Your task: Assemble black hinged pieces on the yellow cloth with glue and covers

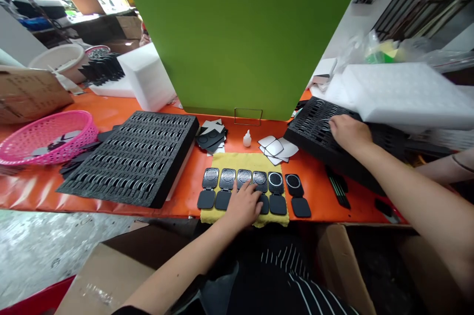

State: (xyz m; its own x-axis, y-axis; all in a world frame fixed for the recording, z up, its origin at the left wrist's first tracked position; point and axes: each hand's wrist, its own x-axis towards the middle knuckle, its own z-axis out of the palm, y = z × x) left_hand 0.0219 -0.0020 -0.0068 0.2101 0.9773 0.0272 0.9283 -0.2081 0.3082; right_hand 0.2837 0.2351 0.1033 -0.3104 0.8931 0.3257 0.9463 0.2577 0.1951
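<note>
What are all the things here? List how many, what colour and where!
Table: one, orange, across the middle
Board: one, green, back centre
Cloth: one, yellow, front centre
Hinged pieces: six, black, in a row, five on cloth, one just right
Bottle: one, white, behind cloth
Flat cut pieces: several, black and white, behind cloth
Trays: two, black, left and right
Rings: many, silvery, in the trays
Basket: one, pink, far left
Large tub: one, pale, back left
Boxes: several, brown, far left and below the table
Foam blocks: several, white, back left and right
Left hand: one, bare, over hinged pieces
Right hand: one, bare, at right tray
</note>
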